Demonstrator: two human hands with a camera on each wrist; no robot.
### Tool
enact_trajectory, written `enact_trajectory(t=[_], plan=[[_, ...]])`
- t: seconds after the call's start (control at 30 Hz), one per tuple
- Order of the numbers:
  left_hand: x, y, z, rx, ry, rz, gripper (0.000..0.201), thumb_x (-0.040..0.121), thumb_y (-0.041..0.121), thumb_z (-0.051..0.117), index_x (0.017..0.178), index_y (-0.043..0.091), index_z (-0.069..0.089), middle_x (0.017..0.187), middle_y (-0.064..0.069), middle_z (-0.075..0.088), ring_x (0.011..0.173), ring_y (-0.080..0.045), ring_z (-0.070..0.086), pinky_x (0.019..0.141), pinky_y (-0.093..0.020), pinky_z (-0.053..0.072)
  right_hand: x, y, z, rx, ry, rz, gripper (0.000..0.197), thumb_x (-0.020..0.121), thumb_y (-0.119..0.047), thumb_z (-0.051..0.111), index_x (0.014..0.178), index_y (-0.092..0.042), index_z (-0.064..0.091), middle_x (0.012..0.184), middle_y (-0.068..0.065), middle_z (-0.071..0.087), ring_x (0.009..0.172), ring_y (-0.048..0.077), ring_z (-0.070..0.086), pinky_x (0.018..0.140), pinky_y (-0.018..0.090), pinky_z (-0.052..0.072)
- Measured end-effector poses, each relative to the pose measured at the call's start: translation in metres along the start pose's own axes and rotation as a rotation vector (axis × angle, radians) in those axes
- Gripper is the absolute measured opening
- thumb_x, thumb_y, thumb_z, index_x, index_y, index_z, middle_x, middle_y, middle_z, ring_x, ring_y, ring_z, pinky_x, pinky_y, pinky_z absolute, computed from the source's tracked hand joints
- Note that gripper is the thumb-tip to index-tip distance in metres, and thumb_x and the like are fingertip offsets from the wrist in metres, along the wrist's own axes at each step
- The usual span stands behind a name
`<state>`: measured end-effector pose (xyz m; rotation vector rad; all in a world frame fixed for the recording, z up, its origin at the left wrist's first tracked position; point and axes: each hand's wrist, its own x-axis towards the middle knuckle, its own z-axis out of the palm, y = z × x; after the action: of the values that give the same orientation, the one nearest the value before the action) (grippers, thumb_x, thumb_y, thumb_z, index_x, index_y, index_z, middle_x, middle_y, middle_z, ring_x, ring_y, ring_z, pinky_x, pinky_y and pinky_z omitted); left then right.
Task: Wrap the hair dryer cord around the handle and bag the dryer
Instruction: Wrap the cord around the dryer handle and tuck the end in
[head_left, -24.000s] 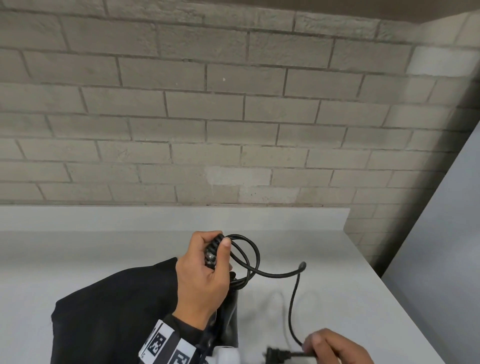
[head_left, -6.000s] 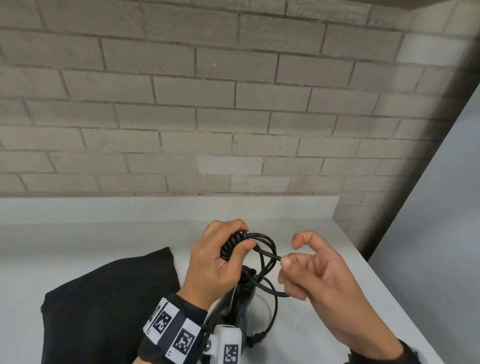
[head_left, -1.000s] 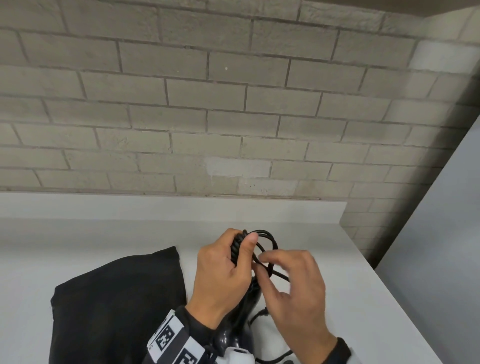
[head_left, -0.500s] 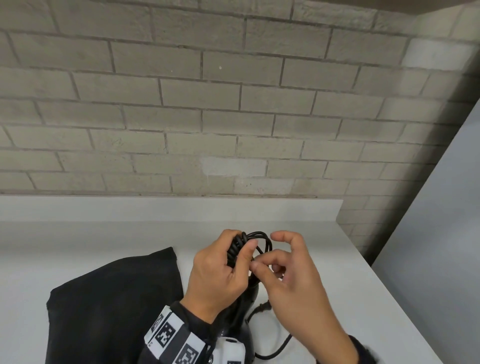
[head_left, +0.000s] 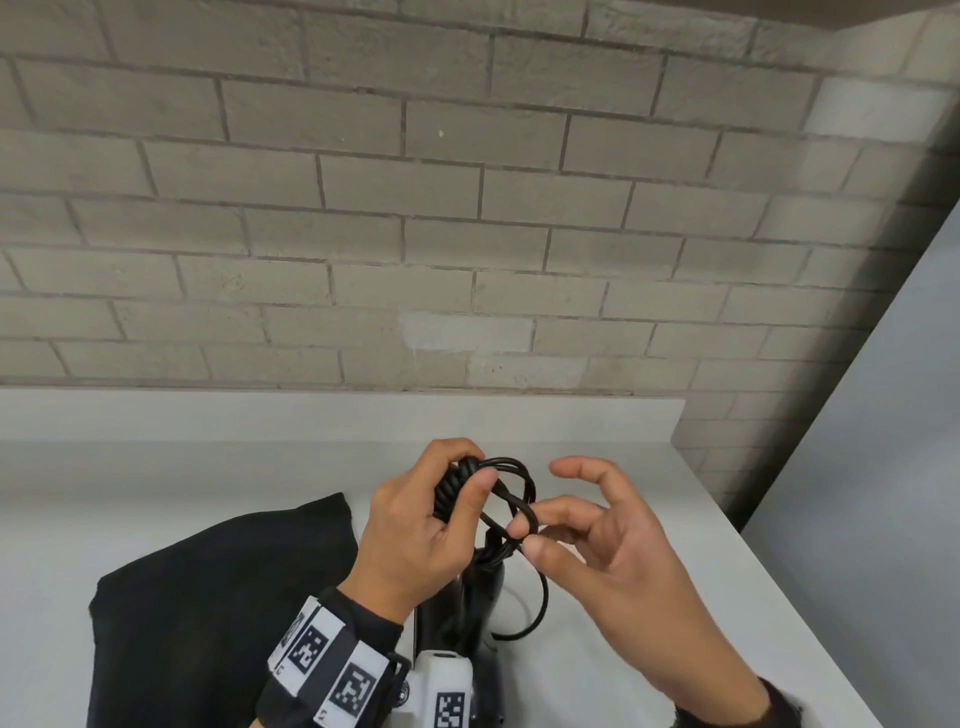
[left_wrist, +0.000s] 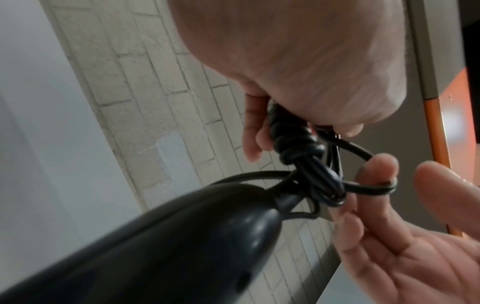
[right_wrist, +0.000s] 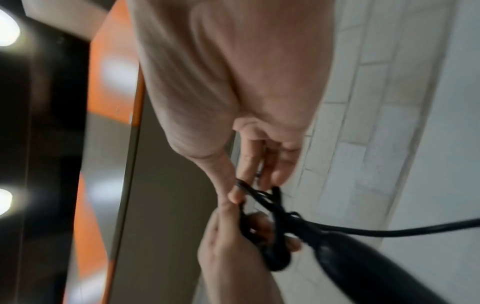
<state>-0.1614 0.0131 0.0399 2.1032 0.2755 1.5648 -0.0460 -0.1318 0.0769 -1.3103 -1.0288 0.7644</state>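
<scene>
Two hands on one cord, dryer not yet bagged.

Held above the counter (head_left: 597, 649), the dryer (left_wrist: 155, 246) points handle-up; the left hand (head_left: 415, 535) is curled round the coiled cord (head_left: 462, 488) at the handle's end, and the right hand (head_left: 613, 561) pinches a loose strand between thumb and fingertip, other fingers spread. That cord looks springy and smooth, so I'd guess the turns will slacken unless a thumb stays on them; the glossy dryer body is hard and probably slippery, better gripped at the handle. A free length hangs down toward the counter, where it could snag. The bag (head_left: 218, 613) lies limp and flat just left of the hands; I can't see its mouth. The counter's right edge is near, with open surface behind toward the wall (head_left: 467, 234).
</scene>
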Motion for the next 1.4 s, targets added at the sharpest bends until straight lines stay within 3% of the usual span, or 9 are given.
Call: enact_trajectory(t=[0.2, 0.4, 0.6, 0.73, 0.9, 1.03, 1.2, 1.3, 1.4], plan=[[0.0, 0.001, 0.002, 0.021, -0.041, 0.048, 0.024, 0.1, 0.044, 0.048, 0.1, 0.022, 0.056, 0.06, 0.005, 0.057, 0.047, -0.008, 0.054, 0.047, -0.014, 0.041, -0.006, 0.015, 0.002, 0.042, 0.088, -0.129, 0.041, 0.079, -0.023, 0.075, 0.105, -0.041, 0.048, 0.092, 0.015, 0.074, 0.093, 0.025, 0.069, 0.093, 0.033, 0.05], [-0.001, 0.0, 0.005, 0.034, -0.046, 0.067, 0.024, 0.1, 0.044, 0.049, 0.098, 0.021, 0.057, 0.065, 0.01, 0.054, 0.051, 0.002, 0.045, 0.052, -0.005, 0.037, -0.008, 0.015, -0.004, 0.167, 0.077, -0.089, 0.05, 0.084, -0.016, 0.074, 0.12, -0.018, 0.041, 0.077, 0.015, 0.072, 0.077, 0.022, 0.069, 0.079, 0.023, 0.052], [-0.002, 0.002, 0.01, 0.032, -0.071, 0.092, 0.022, 0.099, 0.041, 0.051, 0.098, 0.02, 0.057, 0.063, 0.009, 0.052, 0.049, -0.003, 0.046, 0.048, -0.01, 0.037, -0.002, 0.0, -0.016, 0.123, -0.06, 0.04, 0.038, 0.087, -0.027, 0.07, 0.116, -0.016, 0.048, 0.054, 0.0, 0.04, 0.05, 0.017, 0.036, 0.052, 0.02, 0.039], [-0.001, -0.001, 0.009, 0.045, -0.05, 0.07, 0.023, 0.099, 0.043, 0.05, 0.099, 0.021, 0.057, 0.063, 0.009, 0.051, 0.048, -0.006, 0.046, 0.045, -0.016, 0.039, -0.006, -0.002, -0.021, -0.013, -0.094, -0.047, 0.044, 0.079, -0.018, 0.076, 0.115, -0.029, 0.052, 0.061, 0.005, 0.054, 0.06, 0.016, 0.054, 0.063, 0.019, 0.047], [0.003, -0.005, 0.003, 0.077, -0.05, 0.064, 0.024, 0.1, 0.045, 0.048, 0.1, 0.022, 0.056, 0.061, 0.016, 0.047, 0.046, -0.007, 0.044, 0.044, -0.018, 0.039, -0.012, 0.026, -0.009, 0.356, -0.081, -0.147, 0.06, 0.071, -0.011, 0.085, 0.119, -0.016, 0.049, 0.066, 0.015, 0.06, 0.065, 0.027, 0.065, 0.082, 0.04, 0.056], [0.0, -0.005, 0.006, 0.077, -0.074, 0.067, 0.024, 0.1, 0.044, 0.049, 0.099, 0.021, 0.057, 0.058, 0.012, 0.047, 0.046, -0.003, 0.04, 0.045, -0.013, 0.035, -0.012, 0.029, -0.011, 0.503, -0.059, -0.055, 0.07, 0.061, -0.026, 0.092, 0.113, -0.01, 0.049, 0.057, 0.002, 0.052, 0.039, 0.008, 0.039, 0.047, 0.029, 0.045], [-0.001, -0.009, 0.009, 0.064, -0.067, 0.03, 0.021, 0.099, 0.042, 0.051, 0.098, 0.022, 0.057, 0.058, 0.008, 0.052, 0.048, -0.006, 0.046, 0.046, -0.013, 0.037, -0.017, 0.02, -0.034, 0.222, -0.179, 0.11, 0.056, 0.065, -0.031, 0.087, 0.112, -0.015, 0.062, 0.055, 0.003, 0.049, 0.04, 0.009, 0.035, 0.042, 0.016, 0.029], [-0.002, -0.019, 0.0, 0.075, 0.012, -0.095, 0.014, 0.095, 0.04, 0.054, 0.098, 0.026, 0.056, 0.059, 0.006, 0.056, 0.05, -0.009, 0.054, 0.047, -0.019, 0.042, -0.025, 0.027, -0.046, 0.138, -0.104, 0.048, 0.063, 0.063, -0.039, 0.088, 0.118, -0.023, 0.064, 0.057, 0.006, 0.059, 0.06, 0.026, 0.052, 0.061, 0.025, 0.044], [-0.004, -0.027, -0.011, 0.089, 0.043, -0.141, 0.014, 0.094, 0.042, 0.052, 0.098, 0.028, 0.056, 0.068, 0.005, 0.06, 0.052, -0.008, 0.056, 0.049, -0.016, 0.042, -0.036, 0.041, -0.049, 0.296, -0.1, 0.029, 0.063, 0.066, -0.034, 0.088, 0.118, -0.009, 0.063, 0.059, 0.004, 0.064, 0.068, 0.035, 0.061, 0.084, 0.041, 0.053]])
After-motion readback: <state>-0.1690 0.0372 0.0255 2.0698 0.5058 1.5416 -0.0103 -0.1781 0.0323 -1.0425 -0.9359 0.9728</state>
